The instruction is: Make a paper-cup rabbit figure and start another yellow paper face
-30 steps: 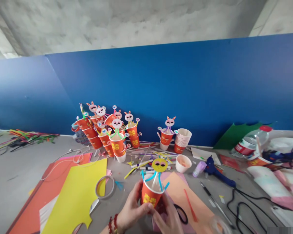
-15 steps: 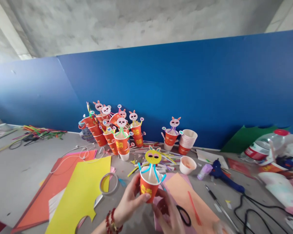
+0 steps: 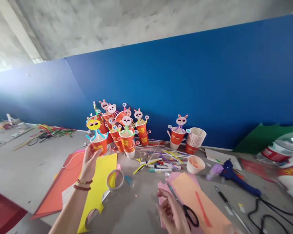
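Note:
My left hand (image 3: pixel 88 162) is closed around a red paper cup (image 3: pixel 99 144) and holds it upright above the left of the table. A yellow animal face (image 3: pixel 93 124) with pink eye patches rises from that cup on blue pipe cleaners. Close behind and to the right stand several similar red cups (image 3: pixel 127 142) with white rabbit faces. My right hand (image 3: pixel 173 213) is low at the front, fingers loosely curled, thumb apart, nothing seen in it. It is over pink paper, beside black-handled scissors (image 3: pixel 191 216).
A stack of paper cups (image 3: pixel 195 139) and one rabbit cup (image 3: pixel 177 138) stand by the blue partition (image 3: pixel 173 74). Markers (image 3: pixel 160 170), a tape roll (image 3: pixel 115 179), yellow paper (image 3: pixel 97 188) and orange paper (image 3: pixel 192 195) lie around. A blue glue gun (image 3: pixel 241 180) with its cord is at right.
My left hand has carried the yellow-faced cup left and away from me, toward the grouped cups. My right hand has come off the cup and stays near the front. The view has shifted slightly.

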`<state>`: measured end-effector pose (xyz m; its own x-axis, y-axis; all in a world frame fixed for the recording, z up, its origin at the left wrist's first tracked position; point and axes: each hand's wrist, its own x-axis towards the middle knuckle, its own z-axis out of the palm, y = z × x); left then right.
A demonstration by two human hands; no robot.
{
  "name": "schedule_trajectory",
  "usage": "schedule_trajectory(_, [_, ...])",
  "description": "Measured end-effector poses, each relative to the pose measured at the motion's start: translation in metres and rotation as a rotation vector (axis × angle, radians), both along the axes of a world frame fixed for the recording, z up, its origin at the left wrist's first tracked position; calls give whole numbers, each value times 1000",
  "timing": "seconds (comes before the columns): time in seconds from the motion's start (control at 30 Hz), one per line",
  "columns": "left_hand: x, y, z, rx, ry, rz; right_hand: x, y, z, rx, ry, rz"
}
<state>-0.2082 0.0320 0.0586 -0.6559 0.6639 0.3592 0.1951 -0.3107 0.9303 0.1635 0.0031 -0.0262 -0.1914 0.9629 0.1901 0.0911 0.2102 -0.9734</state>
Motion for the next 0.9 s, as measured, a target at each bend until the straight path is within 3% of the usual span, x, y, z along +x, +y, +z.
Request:
schedule_trajectory(0.1, [-28,12,-14,-50,9,-3,6,5,1,9,-60,96])
schedule_trajectory(0.23, [-44,22,-28,-107,12,-48,13,13,-1,65,-133,135])
schedule_trajectory(0.67, [-71,35,-58,-177,-15,-111,14,18,-11,101,-191,136])
schedule_trajectory(0.9, [-72,39,-63,-226,-7,-143,15,18,-14,126,-216,163])
